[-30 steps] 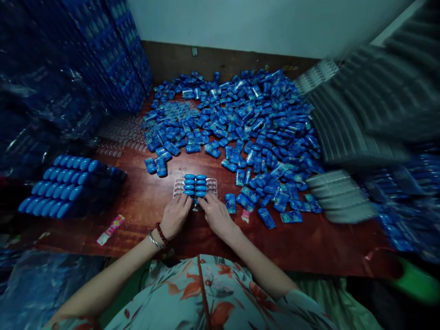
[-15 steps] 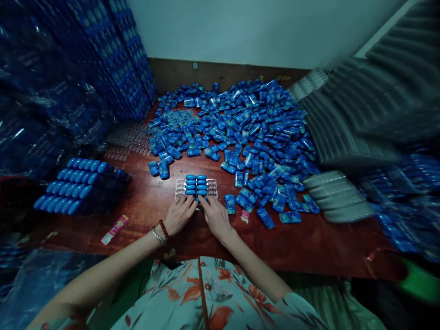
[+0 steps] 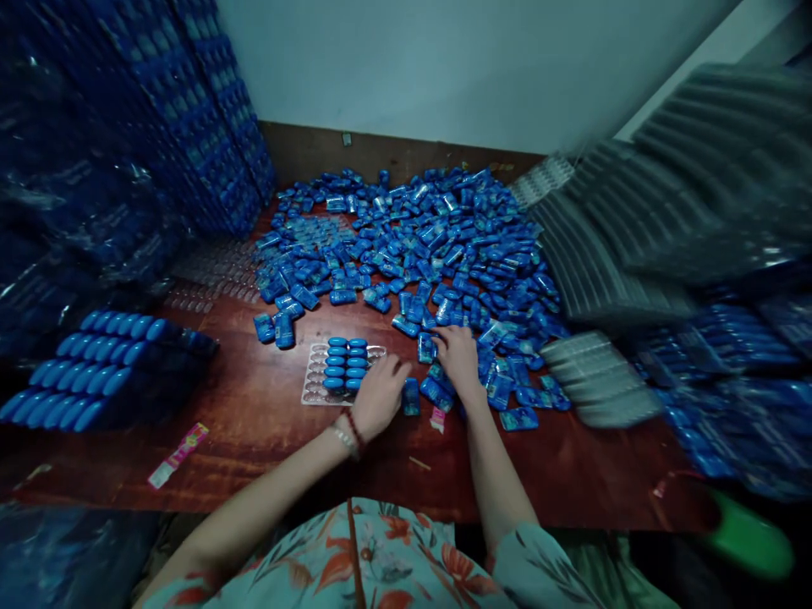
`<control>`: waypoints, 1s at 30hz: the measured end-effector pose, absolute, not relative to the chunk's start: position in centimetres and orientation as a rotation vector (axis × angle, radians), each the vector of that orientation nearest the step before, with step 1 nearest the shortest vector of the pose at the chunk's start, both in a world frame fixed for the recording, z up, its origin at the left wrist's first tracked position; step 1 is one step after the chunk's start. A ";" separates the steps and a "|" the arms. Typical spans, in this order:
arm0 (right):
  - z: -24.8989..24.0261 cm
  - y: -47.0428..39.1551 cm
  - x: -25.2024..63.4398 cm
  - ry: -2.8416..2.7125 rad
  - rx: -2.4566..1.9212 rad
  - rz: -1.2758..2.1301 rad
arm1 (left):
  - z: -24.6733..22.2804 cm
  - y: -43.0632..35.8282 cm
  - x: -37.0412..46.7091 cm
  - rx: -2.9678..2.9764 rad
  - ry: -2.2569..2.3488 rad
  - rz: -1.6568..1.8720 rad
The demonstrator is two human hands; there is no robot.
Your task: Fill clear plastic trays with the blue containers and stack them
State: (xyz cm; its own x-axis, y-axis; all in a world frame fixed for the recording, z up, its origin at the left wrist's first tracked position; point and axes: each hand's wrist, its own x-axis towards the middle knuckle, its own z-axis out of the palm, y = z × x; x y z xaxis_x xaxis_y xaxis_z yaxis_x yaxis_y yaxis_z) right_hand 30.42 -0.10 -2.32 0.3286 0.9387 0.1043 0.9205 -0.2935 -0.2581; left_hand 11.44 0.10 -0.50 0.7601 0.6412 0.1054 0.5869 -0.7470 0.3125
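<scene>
A clear plastic tray point(image 3: 315, 382) lies on the table in front of me, with two columns of glossy blue oval pieces point(image 3: 336, 372) in its middle. My left hand point(image 3: 379, 397) is over the tray's right edge, fingers bent towards the right; whether they hold anything is too small to tell. Farther right, my right hand point(image 3: 460, 359) reaches to the near edge of a heap of blue wrapped packets point(image 3: 437, 237). Its fingertips touch a packet point(image 3: 427, 348), and the grip on it is unclear.
Stacked blue pieces point(image 3: 95, 364) stand at the left. Piled grey trays point(image 3: 596, 245) rise at the right, with a smaller stack point(image 3: 600, 379) below them. A pink wrapper strip point(image 3: 178, 455) lies near the front edge.
My hands have left the blue pieces and moved right, the right one to the packets. The tray now shows more of its cells. The view has shifted slightly.
</scene>
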 end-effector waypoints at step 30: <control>-3.0 -7.8 28.0 -1.345 -1.711 0.618 | -0.3 -2.4 -0.1 1.816 1.255 0.973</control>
State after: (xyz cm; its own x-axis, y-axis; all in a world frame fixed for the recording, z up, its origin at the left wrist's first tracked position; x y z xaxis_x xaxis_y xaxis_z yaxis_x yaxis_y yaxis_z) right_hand 27.96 -7.83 -3.01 0.2991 0.9467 0.1195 0.5261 -0.0591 -0.8484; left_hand -0.10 -2.38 -0.30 0.2435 0.9524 0.1834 0.4146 -0.2731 0.8681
